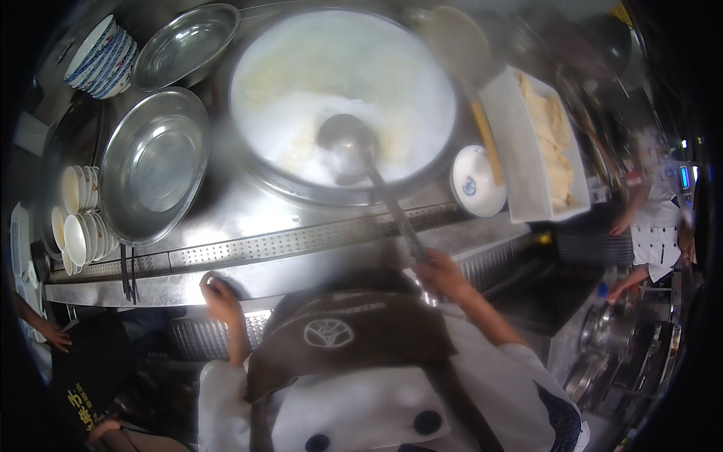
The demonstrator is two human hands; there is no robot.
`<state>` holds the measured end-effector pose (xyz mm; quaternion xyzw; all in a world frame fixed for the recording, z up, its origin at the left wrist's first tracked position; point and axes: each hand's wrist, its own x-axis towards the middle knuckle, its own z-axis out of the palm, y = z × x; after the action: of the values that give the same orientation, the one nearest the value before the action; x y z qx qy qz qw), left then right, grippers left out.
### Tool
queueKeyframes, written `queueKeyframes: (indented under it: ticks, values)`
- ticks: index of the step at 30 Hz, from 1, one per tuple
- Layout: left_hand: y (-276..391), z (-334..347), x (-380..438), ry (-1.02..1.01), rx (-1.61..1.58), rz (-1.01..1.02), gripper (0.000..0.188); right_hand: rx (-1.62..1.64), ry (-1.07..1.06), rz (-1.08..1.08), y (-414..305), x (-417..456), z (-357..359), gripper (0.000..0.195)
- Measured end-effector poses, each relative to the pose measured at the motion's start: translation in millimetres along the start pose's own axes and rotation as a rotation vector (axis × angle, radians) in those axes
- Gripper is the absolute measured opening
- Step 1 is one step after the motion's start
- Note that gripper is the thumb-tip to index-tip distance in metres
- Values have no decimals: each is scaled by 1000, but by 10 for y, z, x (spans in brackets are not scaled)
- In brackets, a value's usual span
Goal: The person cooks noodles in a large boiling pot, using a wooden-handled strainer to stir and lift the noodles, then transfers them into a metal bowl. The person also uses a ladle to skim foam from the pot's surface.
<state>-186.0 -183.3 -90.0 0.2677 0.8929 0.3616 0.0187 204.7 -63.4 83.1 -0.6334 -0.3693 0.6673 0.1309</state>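
Note:
A metal ladle [347,148] dips its bowl into a large round pot [339,73] of cloudy, pale liquid, with yellowish patches under white foam or steam. My right hand [443,274] is closed around the ladle's long handle, near the counter's front edge. At the counter's front rim, left of my body, rests my left hand [220,296], fingers curled; whether it grips the edge or holds something small cannot be told. To the pot's right stand a small white bowl [479,181] with a blue mark and a wooden-handled strainer or skimmer [486,141], its round head blurred.
Two metal basins [155,164] lie left of the pot, near stacked blue-patterned bowls [101,56] and small white cups [82,237]. Dark chopsticks [129,274] jut over the edge. A white bin [502,147] holds pale sheets of food. People stand at far left and right.

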Motion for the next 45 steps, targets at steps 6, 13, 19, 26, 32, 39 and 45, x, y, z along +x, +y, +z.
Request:
queueKeyframes:
  ticks: [6, 13, 19, 26, 32, 39, 45]
  values:
    - [-1, 0, -9, 23, 41, 16, 20, 276, -247, 65, -145, 255, 168, 29]
    - [-1, 8, -14, 33, 30, -6, 19, 352, -106, -21, -464, 361, -2, 26]
    - [23, 40, -13, 103, 92, 52, 19, 210, 163, -118, -551, 621, -215, 20]
    - [169, 12, -7, 44, 103, -79, 20, 227, 126, -148, -654, 864, -124, 15]
    - [26, 76, 7, 83, 70, -42, 21, 238, -1, -129, -939, 1083, 232, 13]
    - [-41, 115, 7, 136, 83, -26, 19, 85, -111, -182, -1103, 1452, 504, 13]
    - [-34, 119, 6, 174, 141, 45, 17, -100, -138, -155, -933, 1335, 578, 18]
